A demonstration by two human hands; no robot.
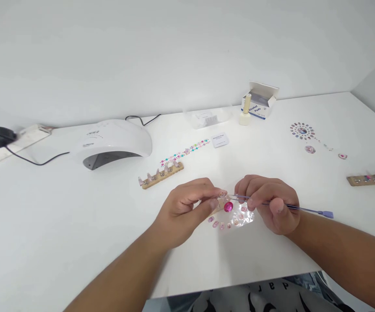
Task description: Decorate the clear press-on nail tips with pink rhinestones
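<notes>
My right hand (pixel 273 203) grips thin purple tweezers (pixel 315 211), whose tips point left toward my other hand. My left hand (pixel 192 206) is closed in a pinch, thumb against fingers, at a small pinkish, shiny piece (pixel 222 194); its exact kind is hard to make out. Just below the fingertips is a large round magenta gem (pixel 228 206). Around and under it a clear sheet (pixel 247 218) carries small oval pink stickers (pixel 222 225) in a curved row. Part of a tan strip shows behind the gem, mostly hidden by my left fingers.
A white nail lamp (pixel 119 136) stands left, beside a tan stand with nail tips (pixel 161 175) and a strip of flower stickers (pixel 187 151). Behind are an alcohol pad (pixel 220 140), a polish bottle (pixel 245 117) and an alcohol pads box (pixel 260 106). Another nail stand (pixel 369 179) lies right.
</notes>
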